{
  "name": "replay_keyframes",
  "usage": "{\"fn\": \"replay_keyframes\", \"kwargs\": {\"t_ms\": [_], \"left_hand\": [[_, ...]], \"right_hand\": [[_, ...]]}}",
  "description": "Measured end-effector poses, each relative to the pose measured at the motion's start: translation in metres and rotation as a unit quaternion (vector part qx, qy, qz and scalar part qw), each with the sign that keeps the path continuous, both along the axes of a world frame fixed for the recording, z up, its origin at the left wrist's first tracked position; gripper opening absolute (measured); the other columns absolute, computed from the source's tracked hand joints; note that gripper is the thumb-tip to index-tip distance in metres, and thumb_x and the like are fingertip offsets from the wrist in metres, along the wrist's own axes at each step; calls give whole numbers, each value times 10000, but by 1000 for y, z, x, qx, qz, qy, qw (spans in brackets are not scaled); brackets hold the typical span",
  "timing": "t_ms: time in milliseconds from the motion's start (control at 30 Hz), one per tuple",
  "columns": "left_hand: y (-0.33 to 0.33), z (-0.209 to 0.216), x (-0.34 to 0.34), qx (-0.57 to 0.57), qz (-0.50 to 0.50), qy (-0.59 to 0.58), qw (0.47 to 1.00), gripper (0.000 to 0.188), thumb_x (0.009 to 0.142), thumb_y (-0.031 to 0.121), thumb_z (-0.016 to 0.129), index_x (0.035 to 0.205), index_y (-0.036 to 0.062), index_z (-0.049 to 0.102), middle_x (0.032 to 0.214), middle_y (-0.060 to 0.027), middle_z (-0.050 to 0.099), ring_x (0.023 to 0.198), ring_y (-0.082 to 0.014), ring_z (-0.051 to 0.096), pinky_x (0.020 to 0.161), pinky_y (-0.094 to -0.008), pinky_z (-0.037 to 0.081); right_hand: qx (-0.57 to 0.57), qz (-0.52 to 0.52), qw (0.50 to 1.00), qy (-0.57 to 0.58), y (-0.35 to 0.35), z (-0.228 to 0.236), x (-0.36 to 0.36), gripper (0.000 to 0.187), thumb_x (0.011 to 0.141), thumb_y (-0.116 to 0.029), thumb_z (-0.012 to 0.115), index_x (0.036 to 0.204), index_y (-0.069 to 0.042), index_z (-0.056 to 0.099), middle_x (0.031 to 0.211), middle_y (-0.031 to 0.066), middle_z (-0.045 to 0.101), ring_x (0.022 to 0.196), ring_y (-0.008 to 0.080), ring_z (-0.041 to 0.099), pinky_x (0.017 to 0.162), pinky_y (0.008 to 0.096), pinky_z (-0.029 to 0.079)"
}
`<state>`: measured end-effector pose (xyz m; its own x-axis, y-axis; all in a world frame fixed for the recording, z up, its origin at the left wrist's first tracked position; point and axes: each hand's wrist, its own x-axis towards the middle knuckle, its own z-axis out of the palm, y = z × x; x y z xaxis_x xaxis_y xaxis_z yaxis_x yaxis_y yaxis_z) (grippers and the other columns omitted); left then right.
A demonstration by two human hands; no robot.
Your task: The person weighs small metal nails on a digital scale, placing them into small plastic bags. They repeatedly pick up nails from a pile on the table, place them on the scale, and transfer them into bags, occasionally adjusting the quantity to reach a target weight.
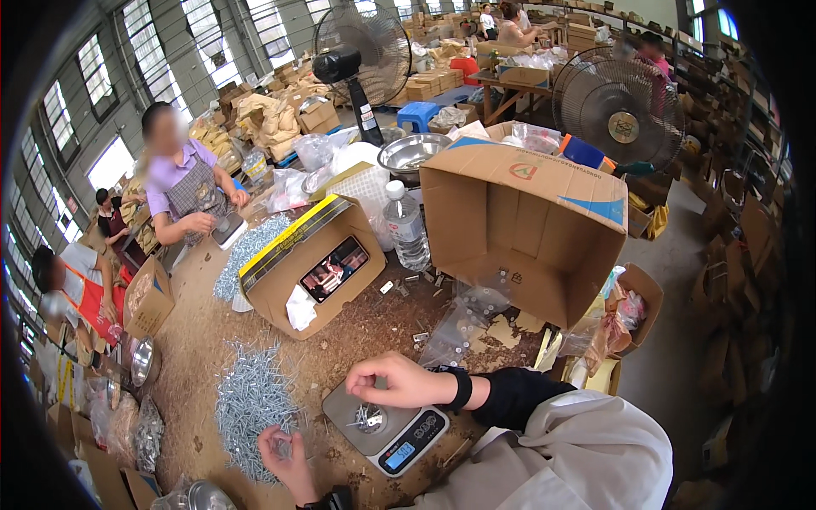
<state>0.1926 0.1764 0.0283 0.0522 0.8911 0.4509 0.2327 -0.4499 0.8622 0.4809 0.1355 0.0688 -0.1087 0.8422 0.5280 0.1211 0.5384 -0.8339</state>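
Many loose screws (249, 408) heaped on tabletop (191, 331). Beside them, left hand (291, 461), half-open, can't tell if holding anything. Above scale (343, 410), right hand (401, 381), loosely curled, contents hidden. Metal parts (369, 418) on scale.

Head-worn, left of a side-by-side fisheye pair. Looking down and ahead over bench (187, 340). Close to right hand (395, 380), left hand (286, 455) and scale (346, 415), all low in frame; catching light sleeve (595, 433) from lower edge. Reaching past two cartons (527, 178) at middle range, then on to co-worker (187, 191) at upper left and fans (623, 127) up top. Wide enough to include far hall; bending windows (153, 51) toward black rim. Upright, unmirrored.
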Motion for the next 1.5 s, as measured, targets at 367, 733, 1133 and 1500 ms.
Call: {"fn": "replay_keyframes", "kwargs": {"t_ms": [367, 733, 1133, 1500], "left_hand": [[-4, 5, 3, -1, 4, 6, 1000, 372, 769, -75, 687, 1103, 17, 551, 820, -2, 475, 789, -113, 474, 849, -268, 396], [1, 5, 2, -11, 10, 20, 1000, 397, 753, -103, 675, 1110, 14, 546, 799, -4, 489, 770, -112, 488, 833, -269, 400], [6, -11, -11, 11, 27, 47, 998, 333, 761, -52, 697, 1059, 7, 561, 796, -24, 511, 762, -131, 505, 866, -303, 404], [-5, -3, 1, 80, 25, 53, 995, 354, 776, -39, 737, 1090, 19, 583, 829, -10, 546, 799, -125, 528, 929, -342, 430]], "right_hand": [[-3, -9, 1000, -16, 2, 0, 7, 121, 863, -107, 638, 951, -31, 667, 747, 38, 659, 671, 127, 626, 655, 277, 507], [-77, 10, 997, 4, 5, 2, 15, 145, 878, -76, 629, 1004, -14, 666, 883, 20, 690, 810, 95, 625, 733, 264, 500], [-86, 17, 996, -32, 14, -16, 12, 127, 897, -126, 626, 980, -41, 673, 778, 8, 657, 710, 89, 594, 663, 261, 479], [-25, -48, 998, -22, 22, -9, 29, 97, 931, -84, 620, 952, 5, 650, 865, 11, 663, 814, 63, 589, 739, 246, 501]]}}
